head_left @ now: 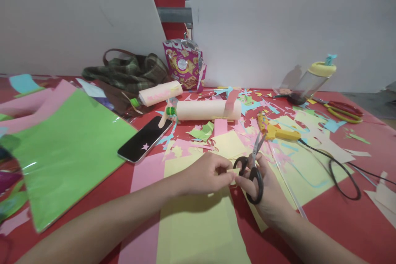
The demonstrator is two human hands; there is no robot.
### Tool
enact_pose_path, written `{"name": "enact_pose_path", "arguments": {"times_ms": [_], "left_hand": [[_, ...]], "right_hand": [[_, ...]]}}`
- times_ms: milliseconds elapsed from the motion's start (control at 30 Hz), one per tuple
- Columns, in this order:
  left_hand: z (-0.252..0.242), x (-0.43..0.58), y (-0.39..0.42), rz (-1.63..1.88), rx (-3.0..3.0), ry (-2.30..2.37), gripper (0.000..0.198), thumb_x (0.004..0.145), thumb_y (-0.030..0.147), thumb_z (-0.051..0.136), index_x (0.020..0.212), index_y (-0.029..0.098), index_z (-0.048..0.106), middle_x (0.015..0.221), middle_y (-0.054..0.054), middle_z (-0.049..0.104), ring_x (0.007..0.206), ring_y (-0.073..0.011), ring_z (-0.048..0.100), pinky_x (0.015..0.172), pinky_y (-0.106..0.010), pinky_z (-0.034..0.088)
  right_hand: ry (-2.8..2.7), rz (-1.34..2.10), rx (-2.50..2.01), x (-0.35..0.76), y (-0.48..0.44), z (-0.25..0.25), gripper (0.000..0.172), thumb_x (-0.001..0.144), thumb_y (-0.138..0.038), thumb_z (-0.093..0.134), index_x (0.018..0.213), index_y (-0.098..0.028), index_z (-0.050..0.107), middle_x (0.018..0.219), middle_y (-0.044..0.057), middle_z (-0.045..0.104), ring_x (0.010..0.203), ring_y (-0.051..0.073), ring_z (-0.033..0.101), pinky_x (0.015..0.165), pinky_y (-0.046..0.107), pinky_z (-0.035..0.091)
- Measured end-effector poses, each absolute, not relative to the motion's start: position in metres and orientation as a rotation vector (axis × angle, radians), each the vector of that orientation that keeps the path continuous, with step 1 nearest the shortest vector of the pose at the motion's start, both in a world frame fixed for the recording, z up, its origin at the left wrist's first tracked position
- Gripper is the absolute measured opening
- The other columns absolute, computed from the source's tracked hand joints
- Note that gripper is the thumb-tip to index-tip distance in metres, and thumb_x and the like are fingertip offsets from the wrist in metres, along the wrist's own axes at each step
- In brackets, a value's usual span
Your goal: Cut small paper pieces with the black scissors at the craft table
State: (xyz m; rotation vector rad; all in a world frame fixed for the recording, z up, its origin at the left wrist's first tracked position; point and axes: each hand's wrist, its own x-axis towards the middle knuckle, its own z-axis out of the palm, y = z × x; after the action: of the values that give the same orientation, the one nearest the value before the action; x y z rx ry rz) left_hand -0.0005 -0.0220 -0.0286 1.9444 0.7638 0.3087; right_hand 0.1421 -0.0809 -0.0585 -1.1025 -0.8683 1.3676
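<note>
My left hand (pixel 213 173) pinches a small piece of pale yellow paper (pixel 234 171) between thumb and fingers. Close against it, my right hand (pixel 266 185) has black-handled scissors (pixel 256 161) hooked on its fingers, the blades pointing up and away from the paper. The right fingertips also touch the yellow piece; how firmly they hold it is hard to see. Below both hands lie yellow paper sheets (pixel 198 231) over a pink sheet (pixel 139 210) on the red table.
Beyond the hands are a yellow glue gun (pixel 280 132) with a black cord, a paper-wrapped roll (pixel 207 110), a phone (pixel 145 139) and many paper scraps. A green sheet pack (pixel 71 152) lies left. A clear bottle (pixel 311 82) and red-and-yellow-handled scissors (pixel 343 110) are back right.
</note>
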Motion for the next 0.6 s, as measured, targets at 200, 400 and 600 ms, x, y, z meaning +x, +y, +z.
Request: {"name": "enact_pose_path", "arguments": {"times_ms": [200,400,600], "left_hand": [[-0.021,-0.005,-0.015,0.260,1.943,0.748,0.023,0.074,0.023,0.039,0.056,0.014,0.051,0.054,0.002,0.044,0.049,-0.0077,0.038,0.047,-0.019,0.028],[-0.012,-0.014,-0.001,0.550,1.817,0.957,0.029,0.076,0.031,0.038,0.053,0.015,0.042,0.051,0.004,0.035,0.048,-0.0072,0.034,0.046,-0.019,0.026],[-0.005,-0.020,0.007,0.633,1.745,0.994,0.030,0.076,0.030,0.038,0.051,0.014,0.039,0.052,0.004,0.037,0.050,-0.0068,0.036,0.050,-0.019,0.029]], "right_hand": [[-0.852,1.454,-1.080,0.141,-0.083,-0.056,0.030,0.064,-0.014,0.063,0.074,-0.023,0.037,0.069,-0.006,0.047,0.055,0.007,0.044,0.053,0.019,0.034],[-0.796,1.660,-0.961,0.138,-0.085,-0.058,0.024,0.070,-0.026,0.059,0.079,-0.022,0.037,0.074,-0.002,0.049,0.057,0.009,0.044,0.053,0.022,0.033],[-0.841,1.843,-0.795,0.139,-0.088,-0.061,0.029,0.070,-0.040,0.057,0.084,-0.021,0.039,0.076,0.001,0.047,0.058,0.009,0.043,0.049,0.021,0.029]]}}
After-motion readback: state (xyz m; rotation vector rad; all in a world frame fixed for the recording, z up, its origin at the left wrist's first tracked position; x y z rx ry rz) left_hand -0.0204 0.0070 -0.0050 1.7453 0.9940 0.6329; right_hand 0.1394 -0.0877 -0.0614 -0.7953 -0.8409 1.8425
